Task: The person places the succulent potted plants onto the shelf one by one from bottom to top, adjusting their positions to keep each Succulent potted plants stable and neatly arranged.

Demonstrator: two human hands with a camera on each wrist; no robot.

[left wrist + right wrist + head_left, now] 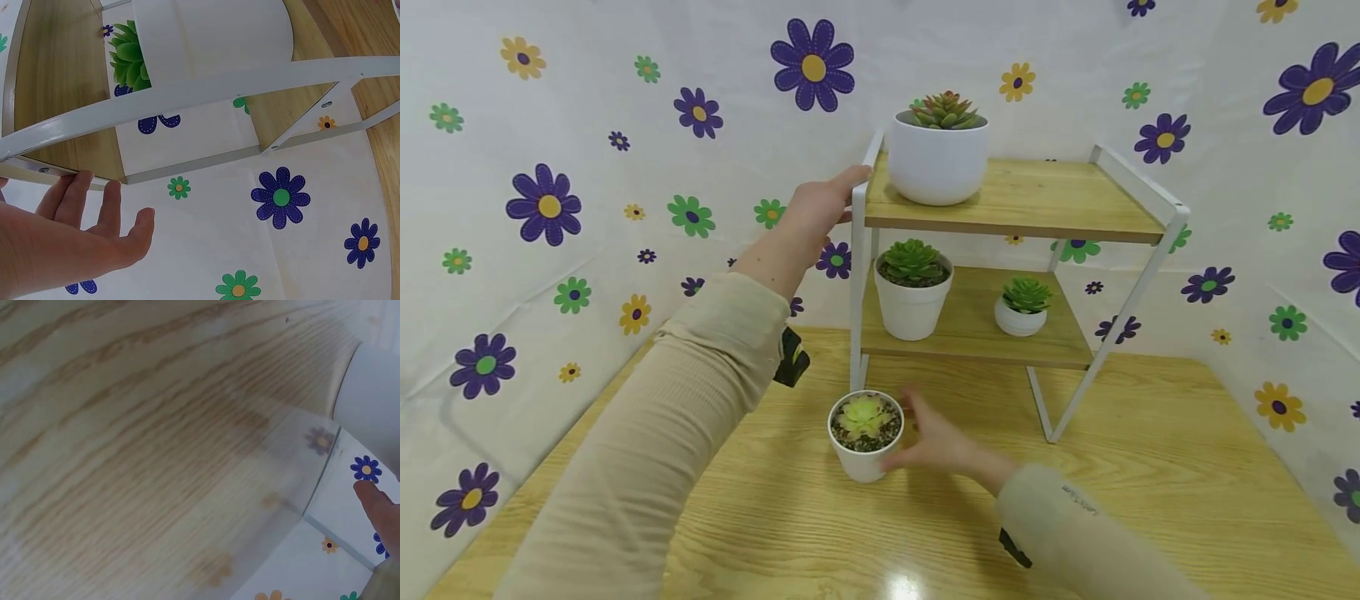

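A white shelf rack [1000, 225] with wooden boards stands on the table. My left hand [816, 212] grips the top of its left side, one digit over the rail and others lower down; in the left wrist view, fingertips [111, 190] meet the board's edge. In front of the rack's left leg, a small white pot [863, 463] carries a pale green succulent [863, 417]. My right hand [936, 437], blurred, is spread at this pot's right side, thumb toward the front and a finger behind. The right wrist view has one fingertip [373, 497] apart from the pot's wall [372, 394].
On the top board stands a large white pot [937, 162] with a reddish-green succulent. The lower board bears a white pot [913, 308] and a small ribbed pot [1021, 320], both with green succulents. Flower-patterned cloth [625, 183] hangs behind the wooden table [1180, 467].
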